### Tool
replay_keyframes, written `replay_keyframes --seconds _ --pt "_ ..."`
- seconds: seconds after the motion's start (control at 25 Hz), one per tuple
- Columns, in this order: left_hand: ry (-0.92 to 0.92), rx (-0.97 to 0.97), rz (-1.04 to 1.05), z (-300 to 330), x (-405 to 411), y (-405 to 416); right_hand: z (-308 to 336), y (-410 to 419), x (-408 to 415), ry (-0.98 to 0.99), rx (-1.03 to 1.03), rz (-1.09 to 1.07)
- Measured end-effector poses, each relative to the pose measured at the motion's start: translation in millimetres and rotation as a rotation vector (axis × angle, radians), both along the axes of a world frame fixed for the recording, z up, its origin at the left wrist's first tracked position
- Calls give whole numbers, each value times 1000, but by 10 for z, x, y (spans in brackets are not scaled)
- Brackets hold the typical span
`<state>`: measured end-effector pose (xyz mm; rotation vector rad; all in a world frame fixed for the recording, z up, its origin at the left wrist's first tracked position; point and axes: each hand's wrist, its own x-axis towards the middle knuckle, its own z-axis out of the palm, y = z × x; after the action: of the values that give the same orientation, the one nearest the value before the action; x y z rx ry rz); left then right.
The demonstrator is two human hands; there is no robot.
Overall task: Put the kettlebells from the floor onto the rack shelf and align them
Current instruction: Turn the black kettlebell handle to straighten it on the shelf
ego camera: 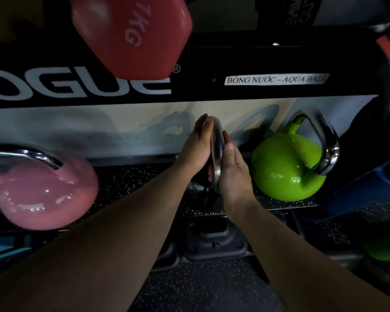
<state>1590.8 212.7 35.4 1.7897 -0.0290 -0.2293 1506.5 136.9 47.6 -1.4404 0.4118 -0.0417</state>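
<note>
Dim, edge-warped, perhaps slightly blurred.

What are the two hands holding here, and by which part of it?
A dark kettlebell, held by its chrome handle: the left hand and right hand press against either side of it.

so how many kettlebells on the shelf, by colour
pink kettlebell: 1
green kettlebell: 1
dark kettlebell, with the left hand and right hand on its handle: 1
total: 3
</note>
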Motion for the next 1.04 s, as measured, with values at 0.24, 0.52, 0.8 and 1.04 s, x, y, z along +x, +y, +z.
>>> replay_keyframes --seconds 0.24,0.52,0.8,1.04 --pt "-7 -11 58 6 -65 -20 55 -92 -29 11 49 74" --pt "-3 25 11 53 -68 22 58 -44 -61 20 5 56" --pt "-7 68 4 31 -76 21 -15 -45 -74 -3 -58 40" --pt "-54 439 -38 88 -106 224 142 -250 -19 31 -294 141"
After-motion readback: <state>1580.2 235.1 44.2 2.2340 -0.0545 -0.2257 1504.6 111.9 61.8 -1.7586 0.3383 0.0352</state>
